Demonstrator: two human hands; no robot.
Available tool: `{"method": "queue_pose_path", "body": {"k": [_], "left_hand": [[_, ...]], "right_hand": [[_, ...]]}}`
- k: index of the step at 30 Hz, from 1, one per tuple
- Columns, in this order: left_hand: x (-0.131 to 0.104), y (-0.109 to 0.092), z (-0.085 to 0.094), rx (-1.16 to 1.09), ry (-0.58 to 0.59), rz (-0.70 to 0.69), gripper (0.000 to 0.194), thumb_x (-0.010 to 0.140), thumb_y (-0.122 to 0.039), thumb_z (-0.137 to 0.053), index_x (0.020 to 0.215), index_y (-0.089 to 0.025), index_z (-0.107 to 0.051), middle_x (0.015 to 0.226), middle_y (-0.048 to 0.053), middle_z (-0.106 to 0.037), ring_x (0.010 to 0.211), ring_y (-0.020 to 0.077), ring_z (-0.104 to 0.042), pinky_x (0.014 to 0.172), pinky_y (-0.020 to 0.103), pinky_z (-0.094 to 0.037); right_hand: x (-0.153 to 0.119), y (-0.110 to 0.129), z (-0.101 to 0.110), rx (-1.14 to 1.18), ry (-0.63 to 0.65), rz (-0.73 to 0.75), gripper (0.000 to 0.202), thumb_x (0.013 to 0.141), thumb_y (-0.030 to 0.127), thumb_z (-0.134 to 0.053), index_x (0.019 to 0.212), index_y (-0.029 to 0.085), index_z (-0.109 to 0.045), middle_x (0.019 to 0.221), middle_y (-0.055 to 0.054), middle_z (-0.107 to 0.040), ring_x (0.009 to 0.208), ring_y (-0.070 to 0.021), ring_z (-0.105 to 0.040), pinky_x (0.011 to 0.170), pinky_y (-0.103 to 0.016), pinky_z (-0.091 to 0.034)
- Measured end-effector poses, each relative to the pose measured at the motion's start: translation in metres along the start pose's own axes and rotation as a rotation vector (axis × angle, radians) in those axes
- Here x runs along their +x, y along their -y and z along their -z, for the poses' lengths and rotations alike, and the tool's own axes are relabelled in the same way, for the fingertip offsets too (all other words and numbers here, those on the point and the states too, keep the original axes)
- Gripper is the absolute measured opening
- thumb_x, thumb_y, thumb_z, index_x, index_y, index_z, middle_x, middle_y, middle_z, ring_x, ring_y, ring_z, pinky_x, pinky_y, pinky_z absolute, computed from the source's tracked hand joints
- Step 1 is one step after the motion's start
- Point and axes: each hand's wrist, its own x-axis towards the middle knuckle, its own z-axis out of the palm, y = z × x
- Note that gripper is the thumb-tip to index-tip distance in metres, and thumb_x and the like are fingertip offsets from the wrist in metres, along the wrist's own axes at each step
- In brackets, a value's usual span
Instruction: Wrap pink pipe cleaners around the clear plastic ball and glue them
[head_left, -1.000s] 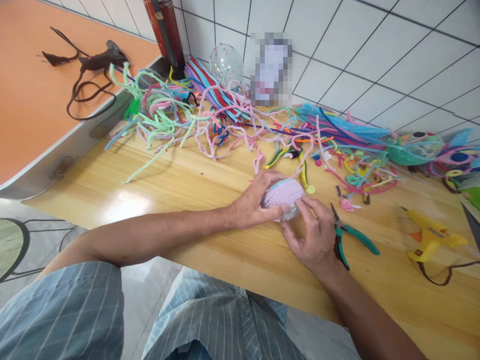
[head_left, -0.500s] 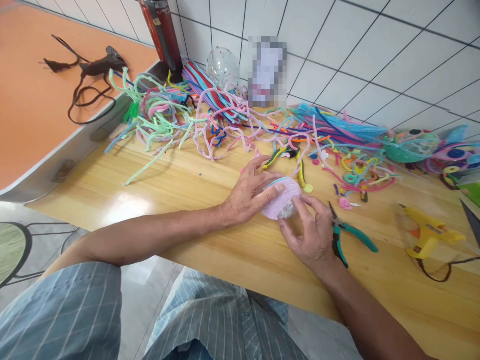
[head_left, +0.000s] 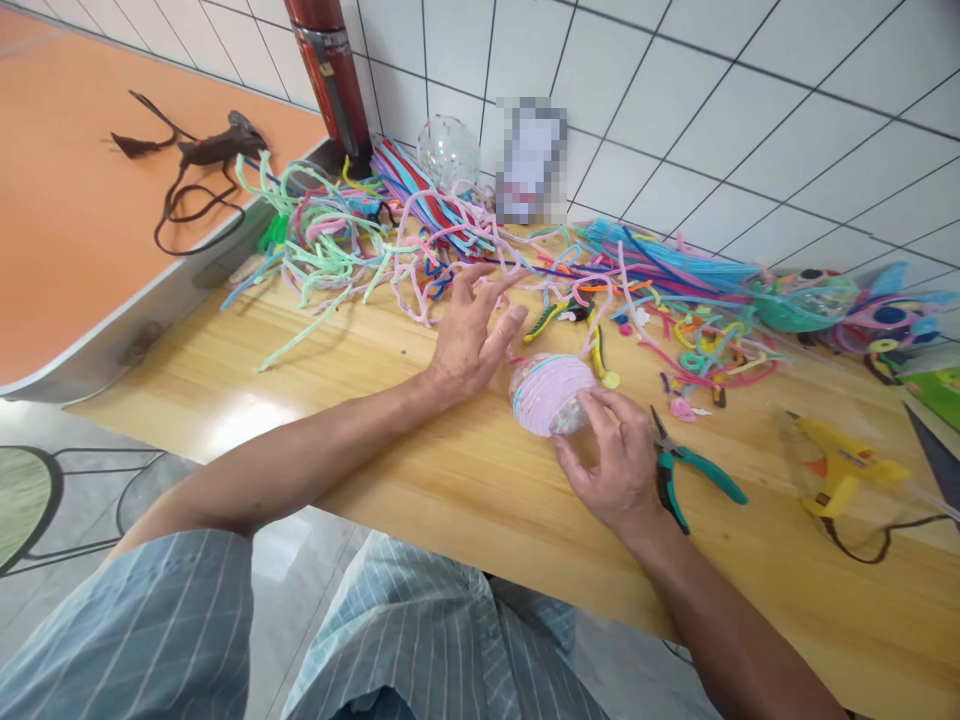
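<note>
A clear ball wrapped in lilac pipe cleaner (head_left: 553,394), with a light-blue strand near its upper left, rests low over the wooden table. My right hand (head_left: 611,455) grips its right end between thumb and fingers. To the left of the ball, my left hand (head_left: 472,335) is off it, holding nothing, its fingers spread toward the loose pink pipe cleaners (head_left: 409,285). Green-handled pliers (head_left: 694,465) lie just right of my right hand. Yellow-and-black pliers (head_left: 551,318) lie behind the ball, partly under pipe cleaners.
Bundled blue pipe cleaners (head_left: 675,255) and mint-green ones (head_left: 330,255) line the wall. A yellow glue gun (head_left: 847,465) sits at right, a black corded glue gun (head_left: 221,140) on the orange surface. At the back stand a red flask (head_left: 330,80), a clear ball (head_left: 448,152) and a blurred phone (head_left: 531,160).
My left hand has let go of the wrapped ball and moved up and left, fingers spreading. My right hand still holds the ball. The view has shifted slightly.
</note>
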Motion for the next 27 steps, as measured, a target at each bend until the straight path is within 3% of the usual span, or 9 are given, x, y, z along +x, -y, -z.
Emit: {"method": "queue_pose_path", "body": {"k": [3,7,10,16,20,24,27], "left_hand": [[-0.001,-0.001,0.001,0.007,-0.024,-0.108,0.059,0.106,-0.069,-0.044,0.148,-0.03,-0.059,0.166,0.013,-0.041,0.156,0.033,-0.042,0.133,0.058,-0.031],[-0.015,-0.013,0.001,-0.161,0.244,-0.295,0.057,0.107,-0.063,-0.045,0.148,-0.026,-0.059,0.163,0.017,-0.049,0.153,0.0327,-0.048,0.126,0.056,-0.043],[-0.022,-0.018,0.001,-0.251,0.354,-0.338,0.062,0.105,-0.064,-0.052,0.152,-0.022,-0.056,0.159,0.021,-0.055,0.153,0.0333,-0.051,0.127,0.056,-0.043],[-0.011,-0.009,0.003,-0.352,0.311,-0.187,0.059,0.109,-0.062,-0.044,0.148,-0.022,-0.061,0.153,0.017,-0.063,0.146,0.0297,-0.058,0.126,0.053,-0.046],[-0.012,-0.007,-0.001,-0.395,0.41,-0.14,0.061,0.11,-0.062,-0.04,0.145,-0.019,-0.064,0.147,0.015,-0.069,0.139,0.0269,-0.064,0.122,0.046,-0.05],[-0.008,-0.006,-0.003,-0.282,0.37,0.045,0.058,0.112,-0.049,-0.03,0.124,-0.013,-0.074,0.128,0.015,-0.078,0.121,0.0249,-0.072,0.113,0.041,-0.055],[0.002,-0.005,0.004,-0.194,0.483,0.078,0.044,0.107,-0.036,-0.037,0.111,-0.017,-0.076,0.115,0.008,-0.08,0.11,0.0228,-0.073,0.103,0.037,-0.057]], "right_hand": [[-0.001,-0.001,-0.001,0.001,0.002,0.002,0.072,0.095,0.031,-0.076,0.159,0.02,-0.047,0.131,-0.017,-0.068,0.122,-0.0316,-0.069,0.101,-0.049,-0.061],[-0.002,0.0,-0.001,0.004,0.006,-0.005,0.073,0.095,0.03,-0.075,0.161,0.022,-0.045,0.132,-0.018,-0.068,0.122,-0.0321,-0.069,0.101,-0.05,-0.061],[-0.003,0.001,-0.001,-0.007,0.0,0.02,0.074,0.094,0.028,-0.076,0.161,0.02,-0.045,0.13,-0.018,-0.068,0.122,-0.0321,-0.069,0.101,-0.05,-0.062],[-0.001,-0.001,0.0,-0.004,0.004,0.021,0.073,0.095,0.03,-0.075,0.161,0.023,-0.045,0.133,-0.017,-0.067,0.122,-0.0319,-0.069,0.101,-0.05,-0.062],[0.0,-0.002,0.0,-0.007,0.005,0.053,0.075,0.094,0.029,-0.077,0.161,0.022,-0.045,0.131,-0.016,-0.067,0.121,-0.031,-0.068,0.101,-0.048,-0.061],[-0.002,-0.004,0.0,-0.017,-0.003,0.059,0.075,0.092,0.029,-0.079,0.16,0.019,-0.047,0.131,-0.017,-0.067,0.12,-0.0309,-0.067,0.101,-0.047,-0.06],[-0.005,-0.008,-0.001,-0.012,-0.002,0.05,0.078,0.092,0.029,-0.079,0.162,0.019,-0.046,0.134,-0.018,-0.068,0.12,-0.0315,-0.067,0.101,-0.048,-0.06]]}}
